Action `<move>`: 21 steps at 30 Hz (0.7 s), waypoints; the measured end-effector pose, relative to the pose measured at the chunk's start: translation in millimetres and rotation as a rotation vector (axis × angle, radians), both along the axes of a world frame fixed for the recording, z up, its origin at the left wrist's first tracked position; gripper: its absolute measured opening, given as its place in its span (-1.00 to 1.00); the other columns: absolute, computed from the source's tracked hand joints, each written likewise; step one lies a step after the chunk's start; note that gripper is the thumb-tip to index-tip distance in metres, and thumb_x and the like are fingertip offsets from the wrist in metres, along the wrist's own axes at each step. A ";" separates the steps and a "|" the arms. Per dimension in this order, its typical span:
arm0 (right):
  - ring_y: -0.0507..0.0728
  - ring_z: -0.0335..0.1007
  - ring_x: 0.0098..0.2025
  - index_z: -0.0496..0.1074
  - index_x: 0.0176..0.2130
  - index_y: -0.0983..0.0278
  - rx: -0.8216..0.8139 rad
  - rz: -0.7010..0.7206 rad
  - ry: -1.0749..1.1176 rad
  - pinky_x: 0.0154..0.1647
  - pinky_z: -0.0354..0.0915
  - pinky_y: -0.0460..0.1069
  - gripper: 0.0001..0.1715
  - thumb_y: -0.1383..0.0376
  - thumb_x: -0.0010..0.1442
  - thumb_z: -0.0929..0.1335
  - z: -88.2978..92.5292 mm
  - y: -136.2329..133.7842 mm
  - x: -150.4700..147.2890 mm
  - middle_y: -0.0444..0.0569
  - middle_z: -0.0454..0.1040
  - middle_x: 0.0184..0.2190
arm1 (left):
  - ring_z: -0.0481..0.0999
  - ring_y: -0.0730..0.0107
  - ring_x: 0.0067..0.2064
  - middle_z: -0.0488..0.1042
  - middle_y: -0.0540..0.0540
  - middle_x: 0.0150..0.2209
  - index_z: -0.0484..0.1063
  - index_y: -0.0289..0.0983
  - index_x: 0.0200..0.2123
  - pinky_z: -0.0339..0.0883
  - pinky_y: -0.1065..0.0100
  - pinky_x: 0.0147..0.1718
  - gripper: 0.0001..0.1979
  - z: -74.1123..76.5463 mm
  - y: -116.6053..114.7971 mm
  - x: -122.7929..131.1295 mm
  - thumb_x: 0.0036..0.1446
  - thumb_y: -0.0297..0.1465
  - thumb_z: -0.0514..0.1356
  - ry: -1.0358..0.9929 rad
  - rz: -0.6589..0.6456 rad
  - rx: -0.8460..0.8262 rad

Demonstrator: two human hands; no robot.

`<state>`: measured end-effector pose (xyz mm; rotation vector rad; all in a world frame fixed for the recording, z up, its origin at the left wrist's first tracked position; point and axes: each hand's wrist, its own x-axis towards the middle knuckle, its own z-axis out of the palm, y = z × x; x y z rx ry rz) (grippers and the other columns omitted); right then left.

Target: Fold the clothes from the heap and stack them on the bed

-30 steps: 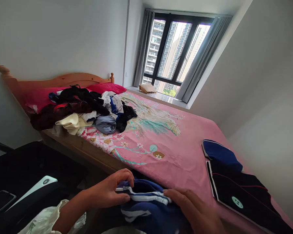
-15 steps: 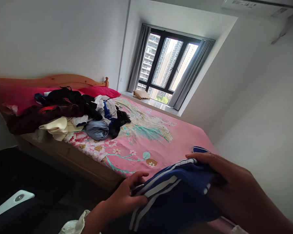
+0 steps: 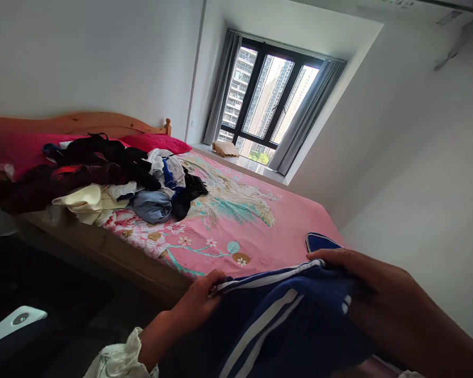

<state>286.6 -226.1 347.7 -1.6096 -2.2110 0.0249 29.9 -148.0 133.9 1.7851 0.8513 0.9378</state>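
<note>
Here, the blue garment (image 3: pixel 294 328) stretches between left fingers (image 3: pixel 216 276) and right fingers (image 3: pixel 328 255), both gripping it.

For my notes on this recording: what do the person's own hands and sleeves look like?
The left hand and right hand are bare, with no glove, ring or watch showing. The left sleeve is whitish, with a gathered, ruffled cuff. Only a pale sliver of the right sleeve shows.

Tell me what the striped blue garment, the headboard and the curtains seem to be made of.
Striped blue garment: matte, soft fabric, perhaps knit, judging by its drape.
Headboard: probably wood, perhaps varnished, given its orange tone and knot-like spots.
Curtains: matte grey cloth, most likely, hanging in folds.
</note>
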 end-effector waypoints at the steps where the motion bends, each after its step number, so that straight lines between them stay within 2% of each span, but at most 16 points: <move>1: 0.09 0.51 -0.32 0.43 -0.10 0.06 -0.002 -0.024 0.012 -0.34 0.42 -0.09 -0.48 0.39 -0.10 0.27 1.2 0.4 -0.9 -0.23 0.54 -0.22 | 0.36 0.37 -0.17 0.39 -0.03 -0.20 0.26 -0.21 -0.09 0.25 0.32 -0.14 -0.74 -4.4 -2.5 -1.9 0.14 -0.34 0.12 -0.035 -0.019 0.008; 3: 0.10 0.52 -0.31 0.44 -0.11 0.09 -0.007 -0.061 0.043 -0.31 0.42 -0.08 -0.54 0.34 -0.06 0.28 4.8 1.1 -3.1 -0.20 0.55 -0.21 | 0.31 0.24 0.04 0.32 -0.12 0.01 0.16 -0.16 0.03 0.18 0.20 0.04 -0.61 -14.0 -9.8 -5.7 0.14 -0.26 0.14 -0.115 -0.040 0.046; 5: 0.12 0.52 -0.30 0.45 -0.12 0.12 -0.001 -0.073 0.071 -0.32 0.42 -0.08 -0.57 0.31 -0.04 0.30 8.8 1.8 -5.2 -0.17 0.56 -0.22 | 0.20 0.09 0.18 0.18 -0.18 0.15 0.15 -0.14 0.03 0.13 0.12 0.12 -0.51 -24.0 -18.1 -7.4 0.06 -0.17 0.22 -0.144 -0.049 0.129; 8: 0.13 0.52 -0.32 0.45 -0.12 0.15 0.035 -0.080 0.091 -0.34 0.41 -0.08 -0.60 0.28 -0.03 0.32 12.4 2.2 -7.4 -0.15 0.56 -0.25 | -0.03 -0.15 0.29 -0.10 -0.22 0.30 0.17 -0.09 0.06 0.02 0.00 0.19 -0.20 -36.3 -28.4 -2.0 -0.25 -0.07 0.39 -0.052 -0.022 0.332; 10: 0.12 0.52 -0.35 0.44 -0.12 0.15 0.067 -0.084 0.095 -0.37 0.41 -0.09 -0.60 0.28 -0.03 0.34 12.2 2.2 -8.0 -0.15 0.57 -0.27 | -0.13 -0.25 0.31 -0.26 -0.21 0.35 0.18 -0.08 0.10 -0.04 -0.07 0.21 -0.08 -40.2 -32.8 6.8 -0.38 -0.04 0.43 0.035 0.036 0.423; 11: 0.12 0.52 -0.37 0.44 -0.13 0.15 0.083 -0.084 0.099 -0.39 0.41 -0.10 -0.60 0.28 -0.04 0.34 11.6 2.2 -8.0 -0.16 0.57 -0.29 | -0.16 -0.27 0.32 -0.32 -0.21 0.36 0.20 -0.10 0.09 -0.06 -0.08 0.21 -0.10 -40.5 -33.9 12.0 -0.36 -0.05 0.43 0.072 0.082 0.433; 13: 0.11 0.51 -0.42 0.44 -0.13 0.14 0.108 -0.077 0.103 -0.42 0.41 -0.10 -0.60 0.29 -0.05 0.35 9.7 2.1 -7.4 -0.17 0.57 -0.32 | -0.18 -0.23 0.33 -0.39 -0.18 0.37 0.29 -0.15 0.04 -0.06 -0.06 0.21 -0.31 -38.4 -33.1 21.8 -0.20 -0.17 0.39 0.121 0.159 0.397; 14: 0.11 0.51 -0.42 0.44 -0.13 0.13 0.114 -0.073 0.101 -0.43 0.41 -0.10 -0.59 0.30 -0.06 0.35 8.8 2.0 -6.7 -0.18 0.56 -0.33 | -0.18 -0.18 0.33 -0.37 -0.16 0.37 0.34 -0.17 -0.01 -0.06 -0.04 0.21 -0.46 -36.3 -30.7 25.4 -0.11 -0.25 0.33 0.130 0.175 0.363; 16: 0.10 0.51 -0.39 0.44 -0.13 0.11 0.101 -0.066 0.101 -0.43 0.41 -0.12 -0.57 0.31 -0.07 0.35 7.3 1.1 -4.7 -0.20 0.56 -0.31 | -0.14 -0.08 0.33 -0.21 -0.13 0.36 0.44 -0.20 -0.15 -0.08 0.00 0.22 -0.72 -31.2 -22.0 28.1 0.00 -0.40 0.21 0.108 0.170 0.285; 19: 0.09 0.51 -0.39 0.44 -0.13 0.11 0.058 -0.065 0.125 -0.47 0.40 -0.15 -0.58 0.28 -0.07 0.36 6.5 -2.1 -2.0 -0.21 0.56 -0.31 | -0.04 -0.02 0.30 0.10 -0.17 0.26 0.46 -0.24 -0.31 -0.12 0.01 0.22 -0.83 -23.6 -2.4 21.1 -0.02 -0.45 0.14 0.002 0.126 0.201; 21: 0.08 0.50 -0.41 0.45 -0.16 0.13 0.035 -0.099 0.151 -0.48 0.40 -0.15 -0.61 0.25 -0.06 0.37 6.7 -5.2 -1.1 -0.19 0.56 -0.34 | 0.16 0.02 0.19 0.30 -0.17 0.11 0.43 -0.25 -0.37 0.00 0.06 0.17 -0.87 -20.1 10.2 13.4 -0.05 -0.44 0.14 -0.038 0.035 0.155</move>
